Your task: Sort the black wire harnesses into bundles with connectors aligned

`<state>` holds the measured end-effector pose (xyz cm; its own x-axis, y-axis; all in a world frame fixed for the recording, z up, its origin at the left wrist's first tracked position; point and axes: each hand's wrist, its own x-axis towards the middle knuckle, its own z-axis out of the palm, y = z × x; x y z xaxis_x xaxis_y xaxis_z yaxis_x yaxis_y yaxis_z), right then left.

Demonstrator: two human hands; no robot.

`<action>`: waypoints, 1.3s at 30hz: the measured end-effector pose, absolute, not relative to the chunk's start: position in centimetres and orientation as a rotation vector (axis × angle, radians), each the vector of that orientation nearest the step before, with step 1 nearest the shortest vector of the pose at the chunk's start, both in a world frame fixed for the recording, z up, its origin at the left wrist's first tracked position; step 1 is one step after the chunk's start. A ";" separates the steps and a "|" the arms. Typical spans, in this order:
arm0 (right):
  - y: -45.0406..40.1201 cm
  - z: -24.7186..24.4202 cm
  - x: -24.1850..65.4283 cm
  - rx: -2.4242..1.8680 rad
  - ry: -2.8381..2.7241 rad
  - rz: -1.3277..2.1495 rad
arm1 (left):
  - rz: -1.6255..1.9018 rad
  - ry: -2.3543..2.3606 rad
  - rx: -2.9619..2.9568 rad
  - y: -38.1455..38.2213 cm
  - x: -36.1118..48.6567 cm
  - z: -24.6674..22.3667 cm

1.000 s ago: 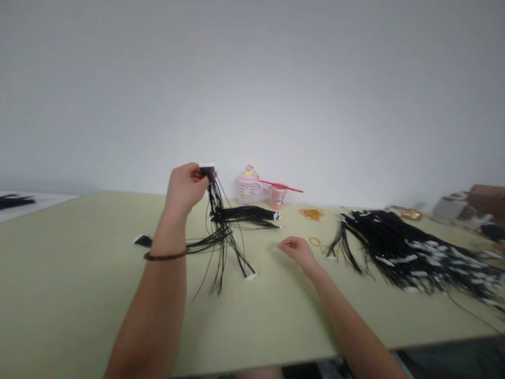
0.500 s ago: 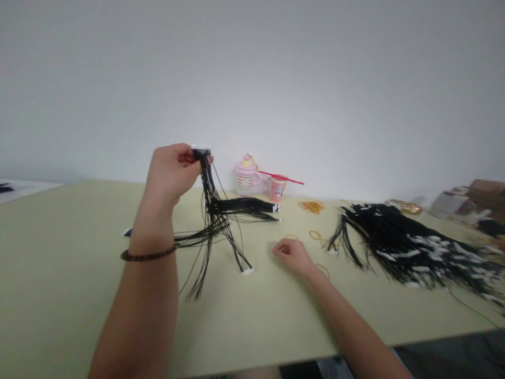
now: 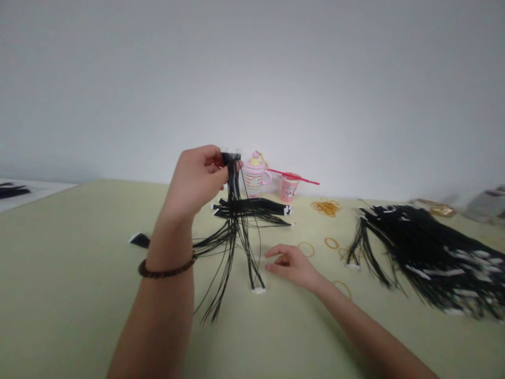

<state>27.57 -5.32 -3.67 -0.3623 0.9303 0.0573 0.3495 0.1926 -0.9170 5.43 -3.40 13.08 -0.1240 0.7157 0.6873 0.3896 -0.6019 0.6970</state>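
My left hand [image 3: 201, 179] is raised, its fingers closed on the white-tipped top of a bundle of black wires [image 3: 233, 184]. The strands hang down and splay, some with loose ends, one pair ending in a white connector [image 3: 259, 290] near the table surface. My right hand [image 3: 290, 263] is low over the table, right of that connector, with thumb and fingers apart and nothing between them. Behind the hanging strands lies another black wire bundle [image 3: 268, 206] with white ends. A black piece with a white end [image 3: 139, 240] lies left of my left forearm.
A pink lidded mug [image 3: 253, 172] and a pink cup [image 3: 289, 188] with a red stick across it stand by the wall. Yellow rubber bands [image 3: 325, 207] lie piled, with several loose ones nearer. A large heap of black wires [image 3: 418, 237] covers the right side.
The view has shifted, and most things appear further right or left of where they were. My right hand's fingers have opened. The held bundle's top now looks more spread.
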 end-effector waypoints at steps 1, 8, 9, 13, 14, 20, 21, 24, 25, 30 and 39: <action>-5.1 -3.6 27.4 -1.185 -1.833 1.177 | 1.763 1.236 1.909 -3.1 5.6 13.2; -4.1 -4.0 26.3 -0.963 -1.919 1.339 | 1.631 1.065 1.919 -0.8 7.1 13.6; -4.2 -4.0 26.4 -0.935 -1.924 1.346 | 1.618 1.029 1.921 -0.4 7.4 13.6; -4.8 -3.7 27.1 -0.829 -1.948 1.307 | 1.617 0.900 1.921 0.7 8.4 13.7; -4.9 -3.7 27.3 -0.807 -1.958 1.296 | 1.632 0.876 1.911 0.9 8.5 13.7; -4.5 -4.4 27.4 -0.791 -1.950 1.278 | 1.683 0.743 1.766 1.6 8.9 13.2; -4.4 -4.6 27.4 -0.794 -1.923 1.275 | 1.690 0.750 1.757 1.7 8.9 13.1; -4.1 -4.9 27.3 -0.808 -1.839 1.330 | 1.668 0.807 1.752 1.7 8.7 13.0; -4.1 -5.0 27.3 -0.814 -1.808 1.366 | 1.654 0.806 1.745 1.6 8.7 13.1; -4.3 -4.8 26.8 -0.730 -1.660 1.557 | 1.552 0.729 1.646 1.1 9.4 13.5; -5.1 -4.8 27.2 -0.692 -1.664 1.750 | 1.559 0.820 1.658 1.9 9.3 13.4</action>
